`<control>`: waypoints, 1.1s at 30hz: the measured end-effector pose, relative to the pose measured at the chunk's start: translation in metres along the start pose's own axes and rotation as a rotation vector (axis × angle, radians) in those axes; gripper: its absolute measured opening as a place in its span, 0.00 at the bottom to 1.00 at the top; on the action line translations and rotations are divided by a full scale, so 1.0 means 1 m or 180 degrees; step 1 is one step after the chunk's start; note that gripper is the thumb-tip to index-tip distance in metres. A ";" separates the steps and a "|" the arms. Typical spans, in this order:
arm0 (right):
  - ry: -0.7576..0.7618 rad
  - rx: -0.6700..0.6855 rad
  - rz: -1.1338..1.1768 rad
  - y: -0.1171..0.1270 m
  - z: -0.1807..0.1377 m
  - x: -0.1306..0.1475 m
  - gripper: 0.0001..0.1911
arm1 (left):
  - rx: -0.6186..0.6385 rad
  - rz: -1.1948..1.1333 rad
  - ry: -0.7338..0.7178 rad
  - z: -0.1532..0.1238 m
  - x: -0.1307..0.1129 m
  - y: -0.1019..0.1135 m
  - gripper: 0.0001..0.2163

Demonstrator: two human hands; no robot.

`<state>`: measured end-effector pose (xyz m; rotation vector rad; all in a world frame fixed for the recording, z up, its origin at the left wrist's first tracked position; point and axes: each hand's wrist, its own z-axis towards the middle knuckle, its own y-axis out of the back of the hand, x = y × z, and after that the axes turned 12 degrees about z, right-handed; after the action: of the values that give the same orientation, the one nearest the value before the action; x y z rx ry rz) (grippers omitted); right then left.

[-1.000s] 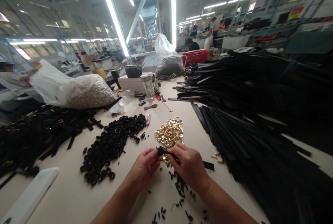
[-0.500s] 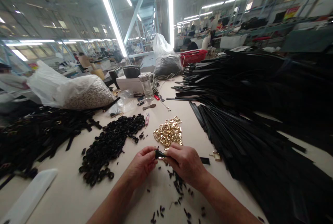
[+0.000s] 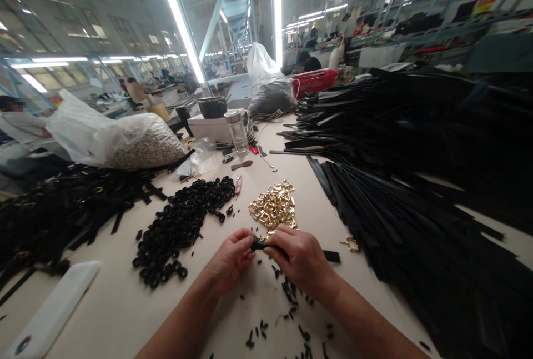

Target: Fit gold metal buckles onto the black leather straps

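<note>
Both my hands meet over the table at one black strap (image 3: 332, 256). My left hand (image 3: 234, 256) pinches its left end between thumb and fingers. My right hand (image 3: 297, 253) is closed around the strap just beside, and the other end sticks out past the knuckles. Whether a buckle sits on the pinched end is hidden by my fingers. Right behind my hands lies a pile of gold buckles (image 3: 272, 203). To the left is a heap of small black loops (image 3: 179, 225). Small black scraps (image 3: 289, 292) lie scattered below my hands.
Long black straps (image 3: 366, 203) are heaped along the right. A single gold buckle (image 3: 353, 244) lies near them. On the left are finished-looking straps (image 3: 91, 198), a filled plastic bag (image 3: 141, 142) and a white object (image 3: 56, 309). A glass bottle (image 3: 237, 134) stands behind.
My hands stay together on the strap; the dark piece between my fingers now looks flatter and less of it shows. The whole view has shifted slightly.
</note>
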<state>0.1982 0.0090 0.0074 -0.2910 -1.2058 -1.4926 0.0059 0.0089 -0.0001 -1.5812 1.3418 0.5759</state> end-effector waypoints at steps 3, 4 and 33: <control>-0.0049 -0.0134 -0.0307 -0.005 -0.001 -0.002 0.10 | -0.0320 0.0399 -0.0225 0.001 0.003 -0.004 0.17; -0.0062 -0.0130 -0.0374 -0.006 -0.001 -0.003 0.10 | -0.0317 0.0546 -0.0285 0.000 0.004 -0.005 0.17; -0.0838 0.0520 -0.0326 -0.006 0.003 -0.005 0.13 | -0.0582 0.1171 -0.0458 -0.001 0.008 -0.009 0.18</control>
<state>0.1937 0.0138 0.0020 -0.3266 -1.5645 -1.4643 0.0167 0.0037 -0.0027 -1.4096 1.5135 1.0432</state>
